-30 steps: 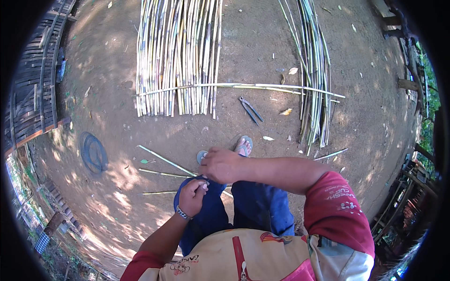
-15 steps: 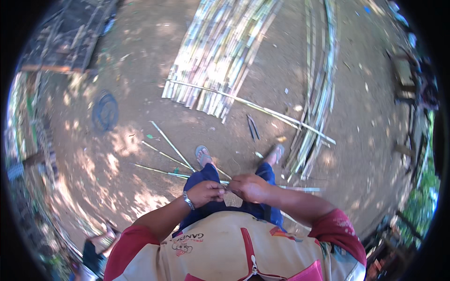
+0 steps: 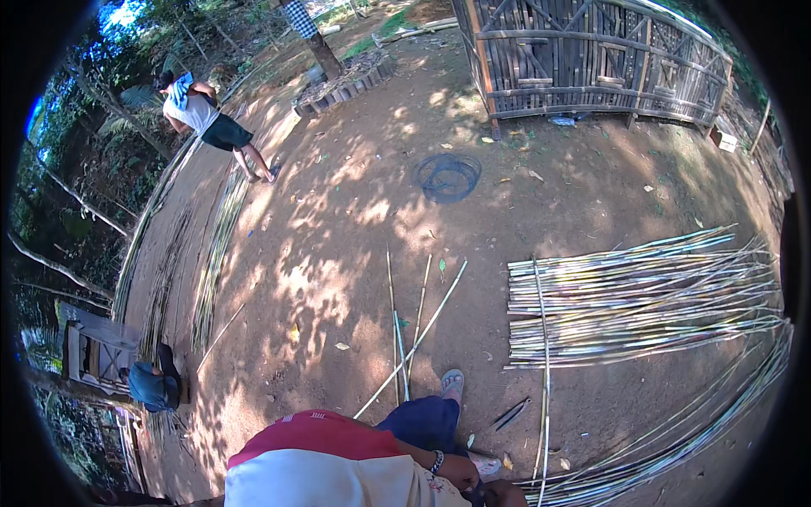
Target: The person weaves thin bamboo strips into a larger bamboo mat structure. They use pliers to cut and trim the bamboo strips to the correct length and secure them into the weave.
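My left hand (image 3: 457, 470), with a metal bracelet at the wrist, is low in the picture beside my dark trousers (image 3: 427, 425). Its fingers curl down and in. Close to it, at the lower edge, the back of my right hand (image 3: 504, 493) shows, partly cut off. Both look closed, fingers bent toward each other; whatever is between them is hidden. Several thin poles (image 3: 416, 348) lie crossed on the ground ahead of my legs. A dark long-handled hand tool, like pincers (image 3: 512, 414), rests on the soil right of my sandalled foot (image 3: 453, 385).
A wide row of bamboo-like poles (image 3: 642, 291) lies at right, with one pole (image 3: 541, 338) across its ends. More thin strips (image 3: 676, 456) lie nearer. A wire coil (image 3: 448, 177), a bamboo fence panel (image 3: 591, 72), a standing person (image 3: 207, 122) and a crouching person (image 3: 155, 386) are farther off.
My view has swung to the left, bringing the fence panel and two people into sight. My hands, earlier pinched together mid-picture, now sit at the lower edge, partly hidden.
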`<state>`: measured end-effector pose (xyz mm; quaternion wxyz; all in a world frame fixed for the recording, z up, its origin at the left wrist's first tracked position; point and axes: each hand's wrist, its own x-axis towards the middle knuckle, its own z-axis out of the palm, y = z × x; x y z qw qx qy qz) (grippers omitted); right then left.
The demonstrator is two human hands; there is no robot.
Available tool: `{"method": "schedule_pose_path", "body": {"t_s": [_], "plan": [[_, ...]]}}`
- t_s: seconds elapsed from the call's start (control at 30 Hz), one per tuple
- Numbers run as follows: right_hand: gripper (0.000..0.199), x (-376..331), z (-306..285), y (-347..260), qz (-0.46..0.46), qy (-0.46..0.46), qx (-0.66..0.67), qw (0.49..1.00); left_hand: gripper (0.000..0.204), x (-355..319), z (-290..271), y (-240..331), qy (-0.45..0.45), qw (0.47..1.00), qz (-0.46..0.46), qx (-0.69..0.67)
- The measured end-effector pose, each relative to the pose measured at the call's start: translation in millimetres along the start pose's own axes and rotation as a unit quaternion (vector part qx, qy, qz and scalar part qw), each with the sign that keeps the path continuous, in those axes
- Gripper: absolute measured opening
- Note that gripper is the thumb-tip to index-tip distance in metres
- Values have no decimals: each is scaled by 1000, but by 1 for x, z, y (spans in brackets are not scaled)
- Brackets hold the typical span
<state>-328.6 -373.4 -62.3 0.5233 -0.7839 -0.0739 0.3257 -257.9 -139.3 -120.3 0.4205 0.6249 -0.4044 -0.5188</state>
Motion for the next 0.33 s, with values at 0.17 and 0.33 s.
{"method": "schedule_pose_path", "body": {"t_s": [0.17, 0.33], "plan": [[29, 48, -36, -47, 92, -109, 54, 988, 20, 4, -12, -33, 57, 995, 75, -13], [20, 101, -66, -67, 0, -170, 89, 981, 19, -37, -76, 14, 150, 985, 47, -67]]}}
